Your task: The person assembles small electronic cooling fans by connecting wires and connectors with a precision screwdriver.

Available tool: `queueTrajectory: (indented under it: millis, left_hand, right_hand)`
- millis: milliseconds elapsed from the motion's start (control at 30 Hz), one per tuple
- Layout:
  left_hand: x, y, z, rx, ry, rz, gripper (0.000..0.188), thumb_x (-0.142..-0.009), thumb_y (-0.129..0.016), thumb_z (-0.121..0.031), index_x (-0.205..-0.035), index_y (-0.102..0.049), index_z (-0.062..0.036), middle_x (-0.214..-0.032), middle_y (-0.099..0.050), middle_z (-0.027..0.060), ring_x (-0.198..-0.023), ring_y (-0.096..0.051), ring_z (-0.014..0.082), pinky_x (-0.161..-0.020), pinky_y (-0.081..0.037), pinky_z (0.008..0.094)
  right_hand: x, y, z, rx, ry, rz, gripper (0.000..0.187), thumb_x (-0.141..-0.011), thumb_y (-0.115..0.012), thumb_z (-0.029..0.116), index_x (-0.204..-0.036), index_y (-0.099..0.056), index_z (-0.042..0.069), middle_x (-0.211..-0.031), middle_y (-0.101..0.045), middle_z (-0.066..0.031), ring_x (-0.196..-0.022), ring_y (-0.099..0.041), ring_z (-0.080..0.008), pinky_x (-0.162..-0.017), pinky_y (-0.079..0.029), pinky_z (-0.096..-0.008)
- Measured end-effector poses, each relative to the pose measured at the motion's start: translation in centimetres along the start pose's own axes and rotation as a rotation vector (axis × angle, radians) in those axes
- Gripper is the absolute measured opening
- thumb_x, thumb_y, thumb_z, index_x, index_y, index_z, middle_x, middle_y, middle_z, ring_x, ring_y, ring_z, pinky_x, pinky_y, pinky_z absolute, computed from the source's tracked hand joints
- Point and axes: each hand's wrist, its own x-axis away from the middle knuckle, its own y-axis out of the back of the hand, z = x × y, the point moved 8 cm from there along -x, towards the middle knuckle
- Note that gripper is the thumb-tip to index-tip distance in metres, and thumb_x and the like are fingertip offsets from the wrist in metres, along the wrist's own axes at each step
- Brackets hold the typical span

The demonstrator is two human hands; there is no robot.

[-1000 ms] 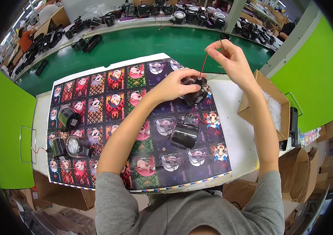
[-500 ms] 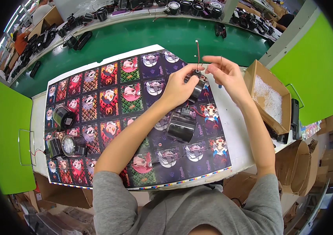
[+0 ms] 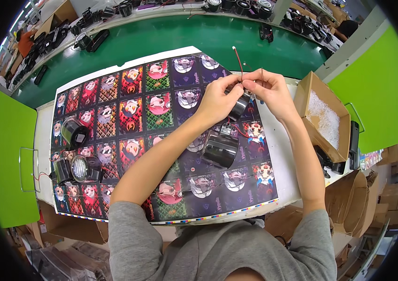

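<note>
A: How are the arms set?

B: Both reach forward over the printed sheet (image 3: 171,55). The left forearm slants in from lower left; the right one rises more steeply, its wrist bent inward, so the two hands meet near the sheet's far right edge.

A: And the left hand (image 3: 218,100)?

B: Knuckles up, fingers and thumb curled round the far end of a black cylinder (image 3: 239,108) — a firm grip, with the cylinder tilted and raised a little toward the person's right.

A: The right hand (image 3: 271,97)?

B: Thumb and fingertips are drawn together, just beside the left fingertips. Whether they pinch anything there, I cannot tell. A thin dark piece stands up by the fingers, too fine to make out.

A: Where's the wire?

B: The red wire (image 3: 238,58) sticks up from between the hands, ending in a small pale connector.

A: Nearby?

B: A second cylinder (image 3: 221,149) lies on the sheet, just nearer the person — untouched.
</note>
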Motion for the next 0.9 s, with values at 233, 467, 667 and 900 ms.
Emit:
queueTrajectory:
  millis: [233,467,667,900]
  left_hand:
    - [-0.1,-0.2,0.5,0.041,0.016,0.026,0.029,-0.078,-0.047,-0.008,-0.104,-0.058,-0.0003,-0.073,-0.060,0.0091,-0.068,-0.054,0.0113,-0.064,-0.043,0.0258]
    - [-0.1,-0.2,-0.3,-0.051,-0.037,0.006,0.030,-0.078,-0.047,-0.010,-0.105,-0.058,-0.0014,-0.076,-0.060,0.0137,-0.067,-0.056,0.0207,-0.063,-0.044,0.0312]
    - [0.2,-0.1,-1.3,-0.226,-0.004,0.027,0.028,-0.084,-0.046,-0.006,-0.110,-0.057,0.0004,-0.091,-0.063,0.0112,-0.082,-0.057,0.0144,-0.076,-0.044,0.0264]
    - [0.1,-0.1,-1.7,-0.260,-0.045,0.011,0.028,-0.083,-0.048,-0.006,-0.108,-0.059,-0.0019,-0.087,-0.063,0.0120,-0.078,-0.056,0.0147,-0.074,-0.043,0.0268]
  right_hand:
    - [0.8,-0.2,1.2,0.269,0.103,-0.111,0.014,-0.077,-0.059,0.003,-0.089,-0.063,-0.003,-0.078,-0.060,-0.0049,-0.062,-0.052,-0.0066,-0.055,-0.041,-0.0202]
    - [2.0,-0.7,3.5,0.621,0.360,-0.246,0.016,-0.071,-0.062,0.003,-0.087,-0.062,-0.002,-0.073,-0.057,-0.0113,-0.056,-0.055,-0.0169,-0.051,-0.044,-0.0268]
    - [3.0,-1.2,4.2,0.722,0.486,-0.284,0.018,-0.067,-0.064,-0.001,-0.084,-0.060,-0.004,-0.074,-0.057,-0.0116,-0.061,-0.059,-0.0209,-0.053,-0.048,-0.0294]
    - [2.8,-1.2,3.9,0.722,0.496,-0.268,0.018,-0.067,-0.063,-0.003,-0.083,-0.058,-0.004,-0.073,-0.055,-0.0109,-0.063,-0.060,-0.0211,-0.055,-0.051,-0.0284]
